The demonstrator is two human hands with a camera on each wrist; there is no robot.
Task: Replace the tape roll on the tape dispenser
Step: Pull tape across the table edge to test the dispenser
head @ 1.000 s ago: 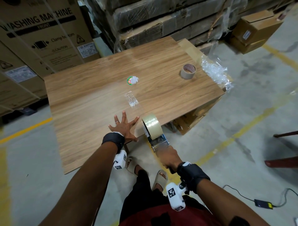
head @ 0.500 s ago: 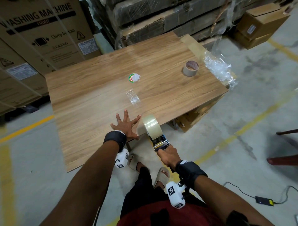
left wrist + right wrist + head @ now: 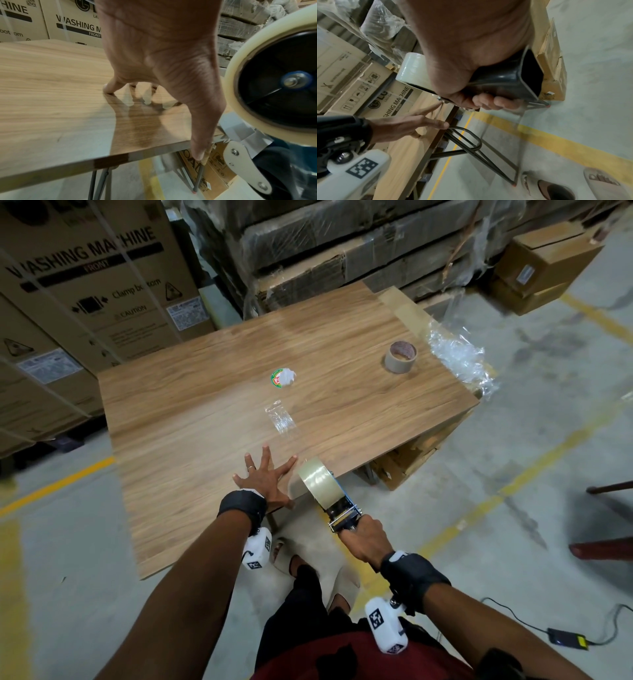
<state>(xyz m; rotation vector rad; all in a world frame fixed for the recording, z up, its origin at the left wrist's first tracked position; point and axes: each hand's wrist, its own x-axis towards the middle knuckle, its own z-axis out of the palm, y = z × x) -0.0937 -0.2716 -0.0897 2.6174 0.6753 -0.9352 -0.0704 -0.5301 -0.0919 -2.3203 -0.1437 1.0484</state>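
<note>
My right hand point(image 3: 364, 539) grips the black handle point(image 3: 513, 75) of the tape dispenser point(image 3: 344, 515) just off the table's near right edge. A full tan tape roll point(image 3: 320, 484) sits on its wheel, seen close up in the left wrist view as a cream ring point(image 3: 243, 56). A short strip of tape point(image 3: 236, 128) runs from the roll toward the table edge by my thumb. My left hand point(image 3: 265, 479) lies flat on the wooden table point(image 3: 205, 405), fingers spread, beside the roll. A nearly used-up tape roll point(image 3: 400, 357) stands at the table's far right.
A crumpled label point(image 3: 283, 378) and a scrap of clear plastic point(image 3: 280, 421) lie mid-table. Clear wrap point(image 3: 459, 357) hangs off the right edge. Large cartons point(image 3: 85, 285) and wrapped pallets stand behind. A charger and cable point(image 3: 565, 638) lie on the floor at right.
The right hand has drawn the dispenser slightly back toward me from the table edge. The left hand has stayed flat on the table.
</note>
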